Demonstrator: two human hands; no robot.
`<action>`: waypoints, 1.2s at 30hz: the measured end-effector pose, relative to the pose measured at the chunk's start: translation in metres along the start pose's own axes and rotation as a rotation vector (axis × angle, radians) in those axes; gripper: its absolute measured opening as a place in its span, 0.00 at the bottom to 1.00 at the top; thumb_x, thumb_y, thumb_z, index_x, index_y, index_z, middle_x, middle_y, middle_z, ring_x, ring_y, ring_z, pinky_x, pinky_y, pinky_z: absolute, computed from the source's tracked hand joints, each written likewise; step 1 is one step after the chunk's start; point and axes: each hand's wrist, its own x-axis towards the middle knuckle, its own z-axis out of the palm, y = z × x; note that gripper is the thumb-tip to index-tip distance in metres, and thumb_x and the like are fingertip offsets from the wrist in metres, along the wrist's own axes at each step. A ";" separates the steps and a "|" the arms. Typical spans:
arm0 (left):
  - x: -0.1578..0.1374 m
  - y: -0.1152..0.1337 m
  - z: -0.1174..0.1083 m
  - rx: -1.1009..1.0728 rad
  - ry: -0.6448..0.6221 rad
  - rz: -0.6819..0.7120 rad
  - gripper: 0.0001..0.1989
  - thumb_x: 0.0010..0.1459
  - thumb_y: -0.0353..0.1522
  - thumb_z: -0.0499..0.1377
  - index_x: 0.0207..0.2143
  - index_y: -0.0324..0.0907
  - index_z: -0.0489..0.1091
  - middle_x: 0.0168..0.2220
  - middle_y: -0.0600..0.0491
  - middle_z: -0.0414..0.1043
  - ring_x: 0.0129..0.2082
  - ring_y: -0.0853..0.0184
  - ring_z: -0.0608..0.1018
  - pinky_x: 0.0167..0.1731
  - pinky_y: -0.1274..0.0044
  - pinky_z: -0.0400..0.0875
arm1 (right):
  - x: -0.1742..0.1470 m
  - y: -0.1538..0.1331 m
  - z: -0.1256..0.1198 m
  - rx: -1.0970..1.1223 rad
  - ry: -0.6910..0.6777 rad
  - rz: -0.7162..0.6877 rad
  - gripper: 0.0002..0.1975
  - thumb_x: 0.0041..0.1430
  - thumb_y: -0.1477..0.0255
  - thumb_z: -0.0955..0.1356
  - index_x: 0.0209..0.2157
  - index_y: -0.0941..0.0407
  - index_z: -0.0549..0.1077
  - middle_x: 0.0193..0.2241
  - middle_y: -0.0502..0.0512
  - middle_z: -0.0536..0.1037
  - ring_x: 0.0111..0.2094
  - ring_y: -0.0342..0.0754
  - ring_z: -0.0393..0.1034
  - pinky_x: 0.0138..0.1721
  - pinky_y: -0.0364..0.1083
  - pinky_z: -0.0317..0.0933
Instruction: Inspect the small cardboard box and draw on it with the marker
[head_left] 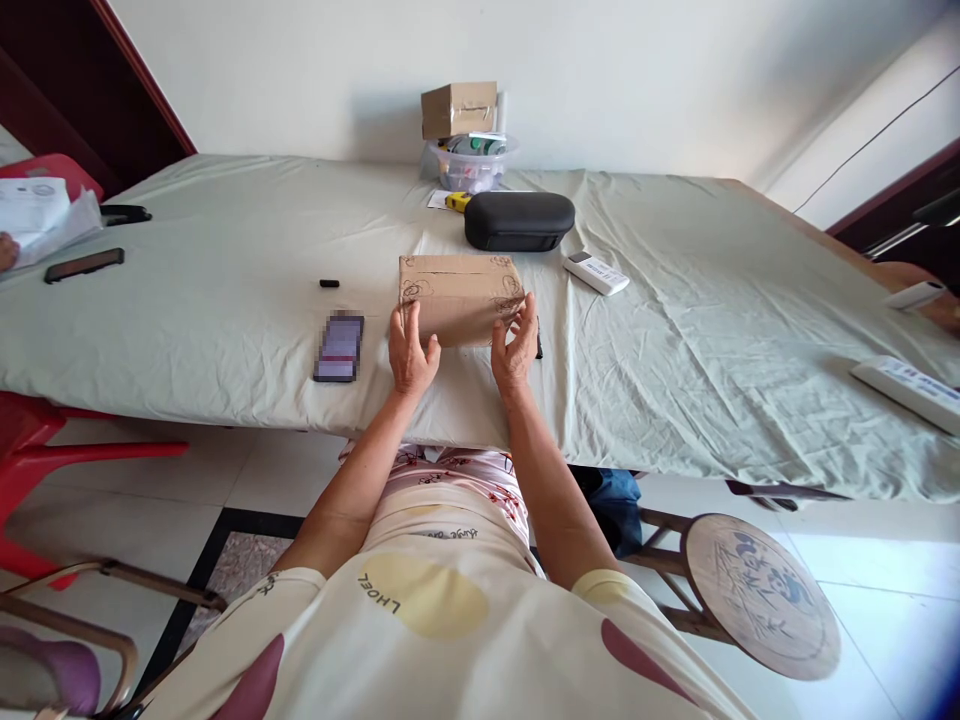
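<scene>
A brown cardboard box (459, 315) with dark scribbled circles near its corners rests on the cloth-covered table in front of me. My left hand (412, 352) is at its near left corner, fingers spread and thumb apart. At the near right corner is my right hand (515, 345), palm turned inward, its fingers loosely curved and apart. Both hands overlap the box's edges in view; whether they press on it I cannot tell. A dark object (539, 340), mostly hidden, lies just behind my right hand. Left of my left hand lies a phone (339, 349) with a blurred screen.
Behind the box sit a black hard case (519, 221), a yellow item (457, 202) and a plastic basket (472, 178) below another carton (457, 108). A white remote (596, 273) lies to the right. Another person's hand (7, 251) shows at far left. A round stool (761, 595) stands below right.
</scene>
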 end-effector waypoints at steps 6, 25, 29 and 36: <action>-0.001 0.009 -0.008 0.053 0.052 -0.029 0.39 0.68 0.49 0.57 0.73 0.36 0.59 0.79 0.31 0.47 0.81 0.44 0.49 0.78 0.50 0.46 | -0.001 -0.017 -0.016 -0.067 0.047 -0.056 0.31 0.75 0.50 0.58 0.69 0.52 0.68 0.49 0.61 0.77 0.49 0.54 0.76 0.58 0.60 0.72; -0.005 0.012 0.000 -0.035 -0.036 0.294 0.36 0.70 0.59 0.51 0.68 0.46 0.68 0.80 0.41 0.45 0.82 0.49 0.49 0.77 0.55 0.54 | -0.022 -0.052 -0.014 -0.152 -0.199 -0.382 0.22 0.73 0.60 0.60 0.59 0.51 0.77 0.58 0.63 0.77 0.62 0.59 0.71 0.65 0.61 0.65; -0.003 0.011 0.003 -0.044 -0.038 0.274 0.33 0.71 0.56 0.54 0.68 0.46 0.67 0.80 0.41 0.46 0.82 0.50 0.49 0.77 0.55 0.55 | -0.016 -0.051 -0.013 -0.220 -0.164 -0.347 0.23 0.74 0.60 0.60 0.61 0.48 0.77 0.62 0.60 0.76 0.69 0.59 0.66 0.69 0.63 0.60; -0.001 0.012 0.000 -0.109 -0.083 0.282 0.30 0.73 0.51 0.53 0.69 0.47 0.64 0.81 0.42 0.44 0.81 0.49 0.52 0.76 0.56 0.58 | -0.005 -0.043 -0.016 -0.227 -0.146 -0.294 0.24 0.76 0.61 0.58 0.64 0.48 0.75 0.70 0.60 0.69 0.73 0.58 0.62 0.72 0.66 0.58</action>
